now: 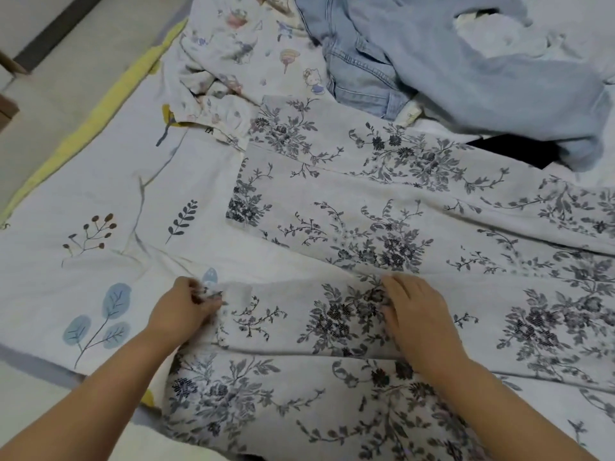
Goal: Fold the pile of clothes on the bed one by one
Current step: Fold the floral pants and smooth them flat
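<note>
Pale tiled floor (50,104) at upper left, crossed by a dark strip (58,26); bed under a white leaf-print sheet (109,247) with yellow edge (100,111); soft, even light.

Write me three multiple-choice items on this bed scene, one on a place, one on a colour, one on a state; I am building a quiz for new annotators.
1. Where do the light blue denim jeans lie relative to the white garment with grey floral print?
A. On its far side
B. Under the person's forearms
C. On the floor

2. What colour is the border strip of the leaf-patterned bed sheet?
A. Red
B. Yellow
C. Black

3. What is the left hand doing?
A. Hanging idle off the bed
B. Pinching an edge of the floral garment
C. Holding the jeans

Answers:
1 A: the jeans sit at the top of the view, beyond the floral garment.
2 B: a yellow band runs along the sheet's left edge.
3 B: its fingers are curled on the fabric's edge, while the right hand lies on the cloth.
</note>
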### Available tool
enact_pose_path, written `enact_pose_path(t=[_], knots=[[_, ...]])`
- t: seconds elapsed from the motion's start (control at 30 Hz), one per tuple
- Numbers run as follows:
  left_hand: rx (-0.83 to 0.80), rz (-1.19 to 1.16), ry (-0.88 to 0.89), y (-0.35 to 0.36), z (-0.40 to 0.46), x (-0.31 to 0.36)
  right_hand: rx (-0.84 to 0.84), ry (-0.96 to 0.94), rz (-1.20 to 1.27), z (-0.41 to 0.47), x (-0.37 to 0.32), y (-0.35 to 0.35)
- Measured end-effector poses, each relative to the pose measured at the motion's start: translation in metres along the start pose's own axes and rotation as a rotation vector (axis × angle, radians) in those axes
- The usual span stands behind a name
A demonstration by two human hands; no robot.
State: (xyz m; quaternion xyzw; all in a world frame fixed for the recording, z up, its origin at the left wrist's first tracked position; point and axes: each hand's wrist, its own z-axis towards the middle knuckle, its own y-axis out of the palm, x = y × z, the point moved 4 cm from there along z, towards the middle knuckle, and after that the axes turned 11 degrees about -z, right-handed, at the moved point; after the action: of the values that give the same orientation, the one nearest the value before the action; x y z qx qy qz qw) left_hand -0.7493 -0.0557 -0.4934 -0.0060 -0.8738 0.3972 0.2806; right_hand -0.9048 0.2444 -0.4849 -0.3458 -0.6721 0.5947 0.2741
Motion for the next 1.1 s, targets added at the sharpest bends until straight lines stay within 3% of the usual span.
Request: enact_pose_path(t=[0.1,0.13,0.2,0.3,0.4,0.5,0.63,0.73,0.87,1.0,1.1], knots=[[0.069,0.112,0.210,-0.009,-0.007,0.029,-0.198,0.016,-0.133,0.023,0.000,0.002],[0.112,0.097,0.291,-0.015,-0.008,0.040,-0.202,0.032,-0.113,0.028,0.003,-0.001],[0.256,-0.025,0.363,-0.033,-0.003,0.062,-0.038,0.105,-0.020,0.041,0.012,-0.017],[0.363,-0.234,0.343,-0.040,0.021,0.078,0.191,0.309,0.115,0.059,0.034,-0.035],[0.258,-0.240,0.170,-0.019,0.039,0.072,0.142,0.356,0.040,0.067,0.032,-0.032],[0.087,-0.024,0.088,0.007,0.024,0.045,0.091,0.239,-0.011,0.050,0.006,-0.025],[0.002,0.185,0.021,0.020,-0.006,-0.007,0.071,-0.051,-0.143,-0.008,-0.037,0.009],[-0.079,0.042,-0.019,0.021,-0.023,-0.021,-0.083,-0.109,-0.114,-0.034,-0.045,0.039],[0.035,-0.185,0.011,0.008,-0.030,-0.025,-0.054,-0.071,-0.002,-0.024,-0.054,0.046],[0.231,-0.028,0.124,-0.037,-0.018,-0.038,0.131,-0.095,0.133,-0.026,-0.096,0.022],[0.203,0.008,0.009,-0.062,0.005,-0.069,0.027,-0.218,0.130,-0.033,-0.130,0.021]])
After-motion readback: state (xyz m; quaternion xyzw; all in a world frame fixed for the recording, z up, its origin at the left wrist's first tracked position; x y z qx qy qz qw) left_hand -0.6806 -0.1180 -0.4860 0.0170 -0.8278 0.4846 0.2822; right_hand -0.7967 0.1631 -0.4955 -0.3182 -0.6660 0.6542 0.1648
